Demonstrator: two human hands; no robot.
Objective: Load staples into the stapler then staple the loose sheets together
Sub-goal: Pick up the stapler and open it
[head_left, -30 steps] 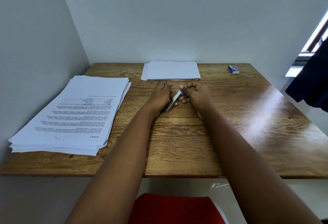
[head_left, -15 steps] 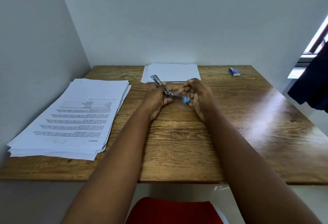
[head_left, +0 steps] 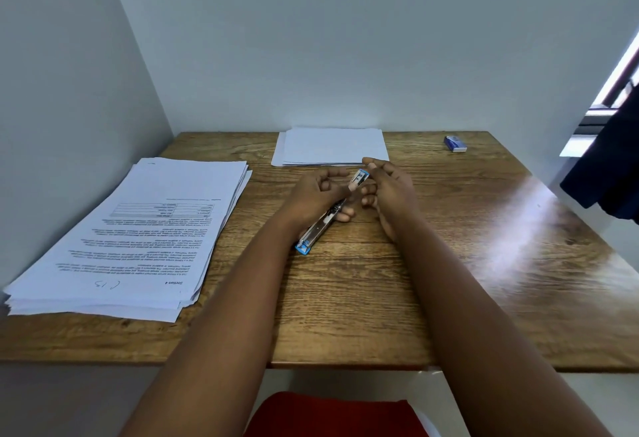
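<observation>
A slim metal stapler with blue ends (head_left: 320, 227) lies swung wide open across the middle of the wooden desk. My left hand (head_left: 313, 194) grips its middle, fingers curled over the metal. My right hand (head_left: 389, 187) pinches the far blue-tipped end (head_left: 359, 179) between thumb and fingertips. A small blue staple box (head_left: 454, 143) sits at the far right of the desk. A thin stack of blank sheets (head_left: 332, 146) lies at the back centre, just beyond my hands.
A thick pile of printed pages (head_left: 145, 229) covers the left side of the desk (head_left: 449, 281), against the left wall. A dark cloth (head_left: 612, 160) hangs at the right edge near a window. A red seat (head_left: 332, 416) shows below.
The stapler has been unfolded to lie long and flat, its near end now resting on the desk toward me. My right hand has shifted to the far tip.
</observation>
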